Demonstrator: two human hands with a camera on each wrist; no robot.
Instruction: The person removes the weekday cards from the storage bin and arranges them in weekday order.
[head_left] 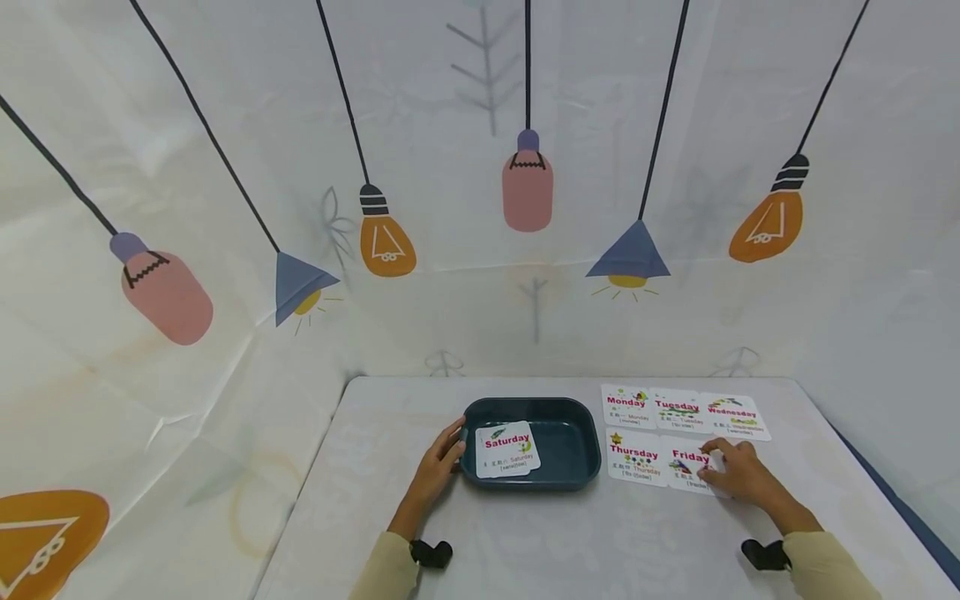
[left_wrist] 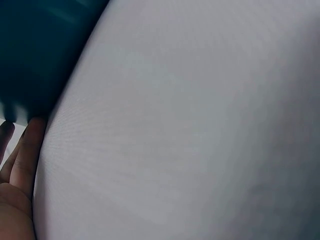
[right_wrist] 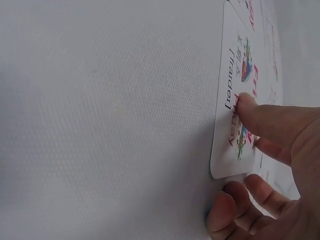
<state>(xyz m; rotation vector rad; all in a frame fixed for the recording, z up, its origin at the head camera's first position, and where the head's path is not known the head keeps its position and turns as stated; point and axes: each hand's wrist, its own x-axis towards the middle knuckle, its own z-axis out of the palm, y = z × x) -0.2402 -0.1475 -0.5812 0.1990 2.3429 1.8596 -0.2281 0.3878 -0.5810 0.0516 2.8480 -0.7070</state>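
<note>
A dark teal tray stands on the white table. In its left part lies a "Saturday" card, stacked over another card whose edge peeks out. My left hand rests at the tray's left end, its straight fingertips against the wall, as the left wrist view shows. To the right, my right hand presses on the "Friday" card. In the right wrist view the thumb lies on the face of this Friday card, while the other fingers bend beside its edge.
A "Thursday" card lies left of Friday. Behind them are the "Monday" card, "Tuesday" card and "Wednesday" card in a row. A white cloth wall with printed lamps rises at the table's back edge.
</note>
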